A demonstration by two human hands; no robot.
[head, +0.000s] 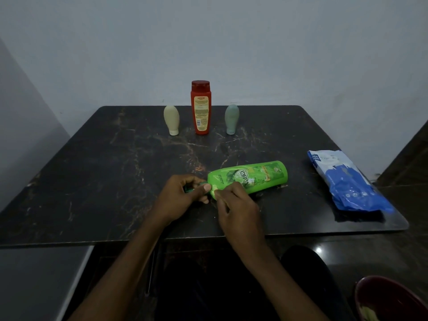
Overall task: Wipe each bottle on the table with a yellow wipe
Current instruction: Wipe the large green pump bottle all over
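A green shampoo bottle (257,176) lies on its side near the front of the dark marble table (92,172), base pointing right. My left hand (183,193) is closed around its dark green cap end. My right hand (234,202) pinches the bottle's neck with what looks like a small yellowish piece at its fingertips; I cannot tell whether it is a wipe. At the back stand a cream bottle (171,120), a tall red bottle (201,107) and a grey-green bottle (231,118), all upright.
A blue and white wipe pack (347,181) lies at the table's right edge. A dark red bowl (389,297) sits low at the bottom right. A pale wall runs behind the table and along the left side.
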